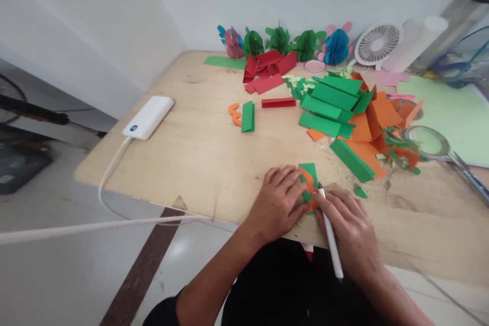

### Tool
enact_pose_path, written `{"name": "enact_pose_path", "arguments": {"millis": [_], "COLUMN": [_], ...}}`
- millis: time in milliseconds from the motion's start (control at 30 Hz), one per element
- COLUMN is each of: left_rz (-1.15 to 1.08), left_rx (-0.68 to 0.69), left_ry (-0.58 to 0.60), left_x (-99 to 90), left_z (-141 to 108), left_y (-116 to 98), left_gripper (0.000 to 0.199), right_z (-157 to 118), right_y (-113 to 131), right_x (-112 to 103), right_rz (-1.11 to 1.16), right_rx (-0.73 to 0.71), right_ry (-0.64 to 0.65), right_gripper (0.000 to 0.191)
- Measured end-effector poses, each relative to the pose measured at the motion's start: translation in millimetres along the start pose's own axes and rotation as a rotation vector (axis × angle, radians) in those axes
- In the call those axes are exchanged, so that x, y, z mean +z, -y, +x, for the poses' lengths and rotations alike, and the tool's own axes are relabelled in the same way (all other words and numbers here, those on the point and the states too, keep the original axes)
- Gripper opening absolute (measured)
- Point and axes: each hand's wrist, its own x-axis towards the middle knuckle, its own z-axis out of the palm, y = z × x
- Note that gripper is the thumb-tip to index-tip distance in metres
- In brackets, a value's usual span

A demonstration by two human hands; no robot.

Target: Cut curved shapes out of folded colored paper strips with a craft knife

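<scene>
Near the table's front edge lies a folded green paper strip point(310, 169) with a wavy orange paper cutout point(307, 177) on top. My left hand point(280, 201) rests over their left side, fingers stretched out flat and touching the cutout. A white pen point(331, 244) with a dark tip is gripped in my right hand point(349, 226), just right of the strip. The pen slants, its dark end close to the green paper's right edge. My fingers cover parts of both papers. Farther left, another orange cutout point(235, 113) lies beside a folded green strip point(248, 116).
Folded green strips point(332, 97), orange paper point(361, 127) and red paper point(267, 69) are heaped farther back. Scissors point(468, 170) and a tape roll point(430, 141) lie right. Paper honeycomb figures point(278, 39) and a fan point(378, 45) line the wall. A cabled power bank point(150, 116) sits left.
</scene>
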Motion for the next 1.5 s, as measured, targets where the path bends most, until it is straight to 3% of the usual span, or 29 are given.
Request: {"name": "enact_pose_path", "arguments": {"millis": [1167,1500], "left_rz": [-0.016,-0.187], "left_rx": [-0.038,-0.101], "left_ry": [0.015,-0.066], "left_x": [-0.6,-7.9], "left_z": [0.9,0.4], "left_y": [-0.4,1.2], "left_gripper": [0.026,0.021], "right_z": [2.6,3.6], "right_y": [3.4,2.4], "right_x": [-1.8,-2.2], "right_rz": [-0.005,-0.007], "right_rx": [-0.032,-0.024], "right_ry": [0.003,0.006], "right_gripper": [0.034,0.031]}}
